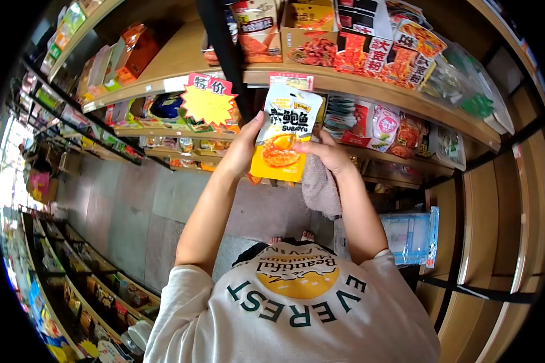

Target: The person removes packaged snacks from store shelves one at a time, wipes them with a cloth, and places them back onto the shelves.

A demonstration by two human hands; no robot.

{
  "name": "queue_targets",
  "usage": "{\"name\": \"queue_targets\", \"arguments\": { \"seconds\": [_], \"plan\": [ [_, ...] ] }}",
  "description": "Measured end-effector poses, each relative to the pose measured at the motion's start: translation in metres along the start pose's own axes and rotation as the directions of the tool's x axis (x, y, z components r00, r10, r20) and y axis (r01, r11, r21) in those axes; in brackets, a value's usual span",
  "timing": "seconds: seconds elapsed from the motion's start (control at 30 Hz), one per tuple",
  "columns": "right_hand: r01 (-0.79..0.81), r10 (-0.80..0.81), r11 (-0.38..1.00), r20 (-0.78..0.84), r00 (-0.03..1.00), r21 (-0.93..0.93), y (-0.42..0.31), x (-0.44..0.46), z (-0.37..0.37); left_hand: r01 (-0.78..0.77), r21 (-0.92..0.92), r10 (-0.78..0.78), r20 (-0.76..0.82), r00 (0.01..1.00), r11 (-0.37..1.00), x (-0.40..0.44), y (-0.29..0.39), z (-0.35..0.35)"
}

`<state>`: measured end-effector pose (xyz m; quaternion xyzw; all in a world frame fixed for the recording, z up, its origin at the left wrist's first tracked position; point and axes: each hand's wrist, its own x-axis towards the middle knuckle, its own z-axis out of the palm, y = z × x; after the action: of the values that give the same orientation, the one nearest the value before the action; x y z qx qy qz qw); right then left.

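Both hands hold up a white and yellow snack packet (283, 136) in front of the shelves. My left hand (246, 144) grips its left edge, thumb upward. On the packet's right side, my right hand (328, 151) has its thumb across the front. A greyish cloth (321, 186) hangs below my right hand and seems held by it; the fingers behind it are hidden. Just left of the packet, a yellow starburst price sign (208, 106) with a red top is fixed near the shelf edge.
A wooden shelf (181, 71) carries boxed and bagged snacks, with lower tiers beneath. Wooden shelving (478, 224) stands at the right, beside a light blue plastic crate (409, 236). More stocked shelves (91, 275) curve along the lower left. Grey tiles (136, 199) cover the floor.
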<state>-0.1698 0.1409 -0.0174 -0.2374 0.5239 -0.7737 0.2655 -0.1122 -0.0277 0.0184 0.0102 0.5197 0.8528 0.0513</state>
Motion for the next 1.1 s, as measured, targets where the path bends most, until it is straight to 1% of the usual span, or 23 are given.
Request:
{"name": "queue_targets", "arguments": {
  "seconds": [0.03,0.07,0.1,0.2,0.27,0.3,0.33,0.37,0.4,0.43,0.5,0.57,0.6,0.63,0.7,0.73,0.8,0.83,0.87,0.9,0.97,1.03,1.1],
  "plan": [
    [-0.008,0.007,0.999,-0.023,1.000,-0.031,0.002,-0.001,-0.003,0.000,-0.007,0.000,0.018,1.000,1.000,0.003,0.002,0.003],
    [-0.027,0.027,0.999,-0.042,0.999,-0.020,0.001,-0.004,-0.006,-0.026,-0.075,0.021,-0.068,0.997,0.997,0.001,0.002,0.010],
    [-0.018,0.015,0.998,-0.038,0.999,-0.059,0.000,-0.006,-0.008,-0.004,-0.142,0.003,-0.005,1.000,0.990,0.008,0.001,0.007],
    [-0.060,0.057,0.997,-0.055,0.997,-0.053,-0.006,-0.015,-0.010,0.008,-0.024,-0.009,-0.070,0.997,1.000,0.021,-0.008,0.009],
    [0.030,-0.062,0.987,-0.201,0.978,-0.160,-0.007,-0.021,-0.014,-0.021,-0.117,0.017,-0.035,0.999,0.993,0.026,-0.011,0.008],
    [0.100,-0.198,0.963,-0.407,0.892,-0.251,-0.018,-0.029,-0.005,-0.053,-0.212,0.050,-0.018,0.999,0.976,0.029,-0.011,0.009],
    [0.201,-0.348,0.907,-0.390,0.852,-0.371,-0.028,-0.035,-0.005,-0.111,-0.203,0.088,-0.119,0.989,0.973,0.029,-0.009,0.015],
    [0.290,-0.487,0.827,-0.356,0.798,-0.482,-0.037,-0.041,-0.004,-0.080,-0.242,0.052,-0.118,0.992,0.967,0.028,-0.008,0.018],
    [0.326,-0.660,0.654,-0.305,0.686,-0.683,-0.048,-0.044,0.009,-0.046,-0.101,0.036,-0.097,0.995,0.994,0.033,-0.015,0.011],
    [0.222,-0.723,0.433,-0.189,0.664,-0.874,-0.063,-0.045,0.028,-0.002,0.042,0.006,-0.078,0.997,0.999,0.036,-0.024,0.005],
    [-0.056,-0.716,0.109,-0.118,0.689,-0.992,-0.047,-0.020,0.057,-0.160,-0.141,0.152,-0.062,0.986,0.977,0.021,-0.031,0.065],
    [-0.051,-0.719,0.184,-0.170,0.674,-0.982,-0.039,-0.015,0.058,0.003,-0.363,-0.013,-0.026,1.000,0.932,0.023,-0.023,0.066],
    [0.003,-0.781,0.139,-0.108,0.615,-0.990,-0.030,-0.017,0.054,-0.040,-0.375,0.058,0.037,0.998,0.926,0.025,-0.021,0.067],
    [0.003,-0.769,0.152,-0.117,0.629,-0.988,-0.028,-0.027,0.057,-0.015,-0.447,0.048,0.063,0.997,0.894,0.026,-0.017,0.068],
    [0.099,-0.782,0.173,-0.075,0.619,-0.980,-0.009,-0.039,0.055,0.098,-0.529,0.089,0.316,0.945,0.843,0.032,-0.009,0.053],
    [0.071,-0.751,0.215,-0.119,0.649,-0.974,-0.003,-0.048,0.056,0.049,-0.445,0.024,0.158,0.987,0.894,0.031,-0.006,0.057],
    [0.025,-0.712,0.196,-0.125,0.691,-0.980,-0.006,-0.060,0.047,0.124,-0.460,-0.012,0.238,0.971,0.879,0.038,-0.019,0.049],
    [0.078,-0.713,0.209,-0.097,0.694,-0.975,-0.003,-0.066,0.039,0.149,-0.458,-0.024,0.266,0.964,0.876,0.039,-0.019,0.049],
    [0.046,-0.686,0.224,-0.124,0.717,-0.974,0.005,-0.073,0.028,0.093,-0.496,-0.016,0.156,0.988,0.863,0.038,-0.020,0.054],
    [0.012,-0.656,0.236,-0.151,0.739,-0.972,0.013,-0.081,0.016,0.076,-0.492,0.006,0.163,0.987,0.867,0.041,-0.021,0.047],
    [-0.167,-0.604,0.288,-0.314,0.732,-0.943,0.022,-0.096,-0.012,0.138,-0.531,-0.003,0.248,0.969,0.836,0.038,-0.010,0.045],
    [-0.089,-0.770,0.296,-0.292,0.567,-0.951,0.005,-0.100,-0.027,0.136,-0.512,-0.005,0.249,0.969,0.848,0.043,-0.012,0.042],
    [-0.090,-0.834,0.339,-0.343,0.432,-0.937,-0.025,-0.099,-0.018,0.110,-0.508,0.003,0.216,0.976,0.854,0.048,-0.018,0.044]
  ]
}}
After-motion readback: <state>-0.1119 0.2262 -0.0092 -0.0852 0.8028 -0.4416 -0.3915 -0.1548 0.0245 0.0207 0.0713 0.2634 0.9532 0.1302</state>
